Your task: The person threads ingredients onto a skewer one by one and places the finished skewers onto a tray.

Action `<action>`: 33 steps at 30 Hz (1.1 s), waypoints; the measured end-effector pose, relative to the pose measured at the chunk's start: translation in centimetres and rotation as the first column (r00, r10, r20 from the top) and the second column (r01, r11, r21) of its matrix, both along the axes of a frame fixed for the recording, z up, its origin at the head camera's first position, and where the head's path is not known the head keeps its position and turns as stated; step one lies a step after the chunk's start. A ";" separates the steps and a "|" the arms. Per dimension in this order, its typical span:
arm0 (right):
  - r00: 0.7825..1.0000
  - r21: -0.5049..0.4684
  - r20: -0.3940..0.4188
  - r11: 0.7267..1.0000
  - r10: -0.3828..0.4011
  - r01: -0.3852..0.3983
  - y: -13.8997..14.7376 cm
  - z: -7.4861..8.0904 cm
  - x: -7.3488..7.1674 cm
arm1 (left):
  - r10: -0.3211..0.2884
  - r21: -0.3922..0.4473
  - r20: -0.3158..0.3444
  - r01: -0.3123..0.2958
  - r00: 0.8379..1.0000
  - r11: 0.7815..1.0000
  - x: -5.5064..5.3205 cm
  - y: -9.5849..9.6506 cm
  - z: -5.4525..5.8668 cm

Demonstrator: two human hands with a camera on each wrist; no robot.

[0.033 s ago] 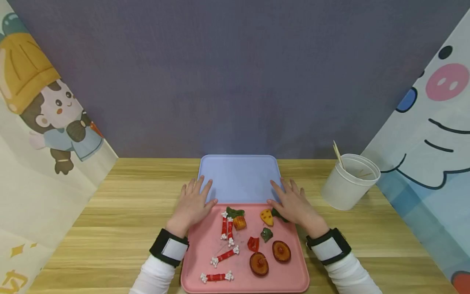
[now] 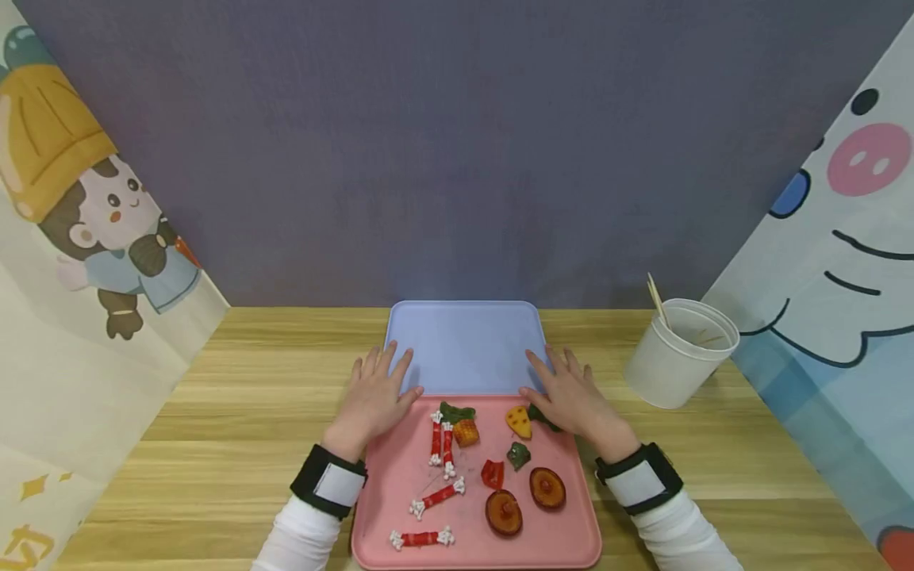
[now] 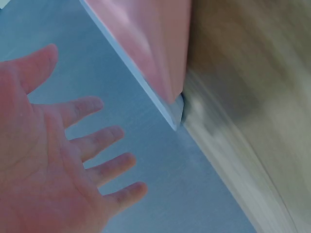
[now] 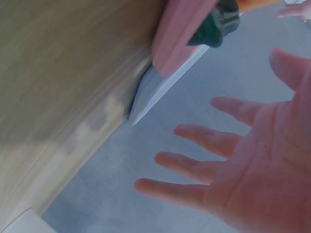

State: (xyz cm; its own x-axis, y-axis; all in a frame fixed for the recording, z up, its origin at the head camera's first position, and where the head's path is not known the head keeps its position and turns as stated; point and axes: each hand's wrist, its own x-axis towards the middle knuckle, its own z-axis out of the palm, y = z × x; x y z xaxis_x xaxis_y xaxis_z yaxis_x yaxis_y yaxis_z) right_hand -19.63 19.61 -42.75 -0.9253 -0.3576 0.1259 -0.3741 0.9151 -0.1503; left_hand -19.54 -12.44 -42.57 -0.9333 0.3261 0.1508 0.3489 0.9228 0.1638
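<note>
My left hand [image 2: 374, 403] hovers palm down at the left side of the pink tray [image 2: 471, 551], fingers spread and straight. Mirroring it on the right, my right hand [image 2: 574, 400] has its fingers apart too, and overlaps a green piece [image 2: 544, 418]. Both wrist views show bare palms holding nothing. On the tray lie several red sticks with white knobbed ends [image 2: 421, 538], a yellow corn piece [image 2: 466, 433], a leafy green piece [image 2: 457, 412], a yellow spotted wedge [image 2: 519, 422], a red piece [image 2: 493, 474], a dark green chunk [image 2: 519, 455] and two brown mushroom caps [image 2: 504, 513].
A pale blue tray [image 2: 467, 341] lies behind the pink one, against the grey back wall [image 2: 457, 159]. At the right stands a white bucket [image 2: 664, 373] with thin wooden sticks [image 2: 658, 300] leaning in it. Cartoon-printed panels flank the wooden table [image 2: 236, 420].
</note>
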 end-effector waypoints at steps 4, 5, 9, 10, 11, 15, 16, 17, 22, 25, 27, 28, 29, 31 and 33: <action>1.000 -0.001 -0.001 1.000 -0.001 0.001 0.0 0.1 0.0 | -0.004 0.004 0.003 0.004 1.000 1.000 -0.1 -0.1 0.1; 1.000 0.000 0.000 1.000 -0.002 0.002 0.1 0.1 0.1 | -0.006 0.008 0.006 0.006 1.000 1.000 -0.1 -0.1 0.1; 1.000 0.005 -0.009 1.000 -0.001 0.001 0.3 0.0 0.1 | -0.010 0.025 0.003 0.009 1.000 1.000 -0.1 -0.1 0.2; 1.000 0.005 -0.013 1.000 0.000 0.000 0.3 0.1 0.1 | -0.010 0.025 0.000 0.010 1.000 1.000 -0.2 -0.1 0.2; 1.000 0.004 -0.015 1.000 0.001 -0.001 0.3 0.1 0.1 | -0.011 0.029 -0.003 0.011 1.000 1.000 -0.2 -0.1 0.3; 1.000 -0.013 -0.019 1.000 0.006 -0.006 0.4 0.3 0.0 | -0.020 0.031 -0.029 0.021 0.999 0.999 -0.4 -0.1 0.4; 1.000 -0.013 -0.022 1.000 0.009 -0.009 0.4 0.3 0.0 | -0.022 0.033 -0.037 0.023 0.999 0.999 -0.5 -0.2 0.4; 1.000 -0.014 -0.028 1.000 0.013 -0.013 0.4 0.3 0.0 | -0.025 0.038 -0.043 0.026 0.999 0.999 -0.5 -0.2 0.4; 0.988 -0.041 -0.138 0.997 0.062 -0.068 0.6 0.5 -0.2 | -0.041 0.040 -0.073 0.044 0.997 0.998 -0.6 -0.4 0.4; 0.973 -0.077 -0.211 0.990 0.097 -0.116 0.8 0.8 -0.4 | -0.050 0.035 -0.082 0.053 0.995 0.998 -0.6 -0.6 0.3; 0.959 -0.091 -0.254 0.985 0.122 -0.149 1.0 0.9 -0.5 | -0.052 0.032 -0.097 0.055 0.994 0.998 -0.6 -0.8 0.3; 0.952 -0.095 -0.276 0.982 0.133 -0.165 1.1 1.0 -0.6 | -0.055 0.032 -0.110 0.059 0.992 0.998 -0.7 -0.9 0.2; 0.942 -0.098 -0.301 0.978 0.146 -0.183 1.3 1.1 -0.7 | -0.056 0.039 -0.120 0.061 0.991 0.997 -0.7 -1.0 0.2; 0.920 -0.102 -0.353 0.970 0.172 -0.221 1.6 1.2 -0.8 | -0.060 0.049 -0.142 0.067 0.988 0.997 -0.7 -1.1 0.3; 0.897 -0.107 -0.398 0.962 0.190 -0.251 1.9 1.4 -1.0 | -0.063 0.060 -0.153 0.073 0.986 0.996 -0.7 -1.3 0.3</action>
